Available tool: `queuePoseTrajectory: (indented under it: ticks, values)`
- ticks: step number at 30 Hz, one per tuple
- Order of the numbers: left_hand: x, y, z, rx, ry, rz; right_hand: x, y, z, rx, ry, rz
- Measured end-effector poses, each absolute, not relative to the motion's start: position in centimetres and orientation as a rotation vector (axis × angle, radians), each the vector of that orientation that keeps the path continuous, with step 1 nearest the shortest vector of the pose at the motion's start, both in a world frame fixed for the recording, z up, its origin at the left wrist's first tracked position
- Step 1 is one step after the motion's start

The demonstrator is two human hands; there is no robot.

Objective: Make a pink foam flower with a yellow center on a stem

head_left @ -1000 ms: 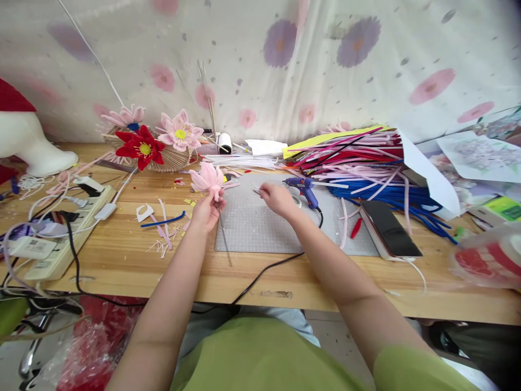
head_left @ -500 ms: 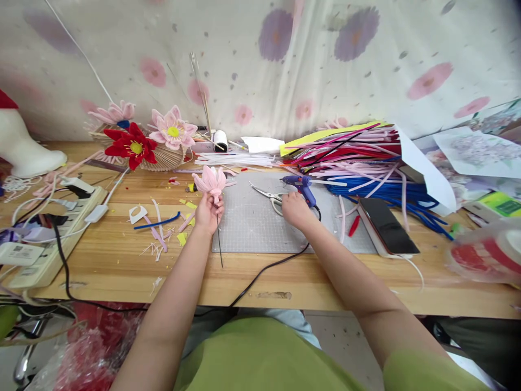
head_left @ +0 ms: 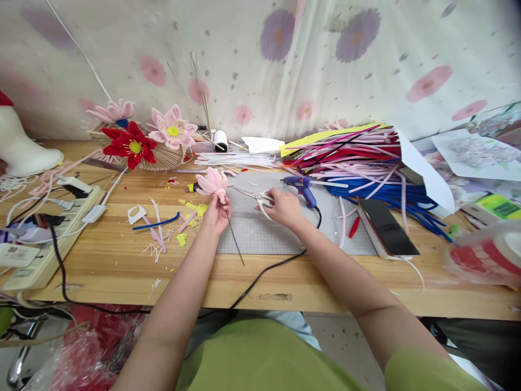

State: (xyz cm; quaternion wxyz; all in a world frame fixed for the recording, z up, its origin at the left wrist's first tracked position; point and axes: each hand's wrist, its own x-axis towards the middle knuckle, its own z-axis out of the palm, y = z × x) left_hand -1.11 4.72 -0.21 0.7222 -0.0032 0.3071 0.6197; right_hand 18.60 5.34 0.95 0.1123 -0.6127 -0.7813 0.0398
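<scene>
Just under its petals, a pink pipe-cleaner flower is gripped by my left hand, its thin dark stem slanting down to the right. My right hand has its fingers around the handles of a pair of scissors, whose blades point left toward the flower. The scissors are above a grey cutting mat. A blue glue gun lies on the mat just beyond my right hand, with a white glue stick in its back end.
Yellow scraps and a blue pipe cleaner lie left of the mat. Finished flowers stand at the back left, near a power strip. Bundled pipe cleaners and a phone occupy the right. A black cord crosses the front.
My right hand has lifted the scissors and brought them left toward the flower. My left hand has shifted slightly right, and the flower now leans left, its stem swinging right.
</scene>
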Motion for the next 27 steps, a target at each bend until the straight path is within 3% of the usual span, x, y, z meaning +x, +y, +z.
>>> queuePoseTrajectory:
  ticks: [27]
  values:
    - [0.1,4.1,-2.1,0.032,0.695,1.408,17.0,7.0,1.3,-1.655,-2.544,-0.133]
